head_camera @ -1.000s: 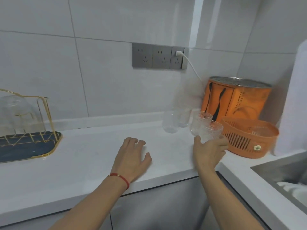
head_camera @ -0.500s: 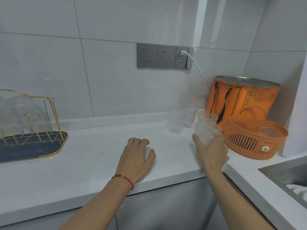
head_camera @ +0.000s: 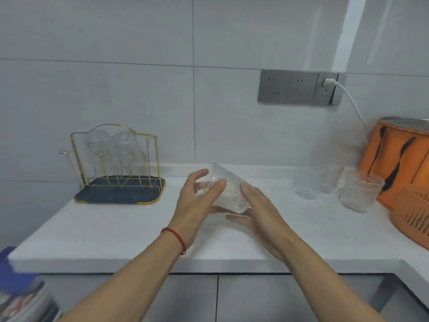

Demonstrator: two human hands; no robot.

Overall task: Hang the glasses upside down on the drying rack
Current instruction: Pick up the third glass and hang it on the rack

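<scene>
Both hands meet over the middle of the white countertop (head_camera: 116,228), sharing one patterned glass (head_camera: 228,194) above the surface. At far left, against the tiled wall, stands the gold wire drying rack (head_camera: 116,159) on its dark blue drip tray (head_camera: 120,194); two inverted glasses (head_camera: 111,149) already sit over its posts, mouths down so that water drains onto the tray. One bare post (head_camera: 66,156) shows at the rack's left side. The left hand (head_camera: 197,205), with a red cord (head_camera: 175,235) at the wrist, curls its fingers and thumb around the glass's upper, mouth end. The glass lies tilted, mouth up and to the left, base down and to the right, which suggests a turn toward the inverted position before the carry to the rack. The right hand (head_camera: 260,214) is open, palm and fingers cupped against the base and lower wall, apparently supporting the glass during the turn rather than clamping it. Farther right, three upright glasses (head_camera: 325,182) stand near the wall, presumably awaiting the same handling, just beside an orange container (head_camera: 399,159) and an orange basket (head_camera: 415,214).
</scene>
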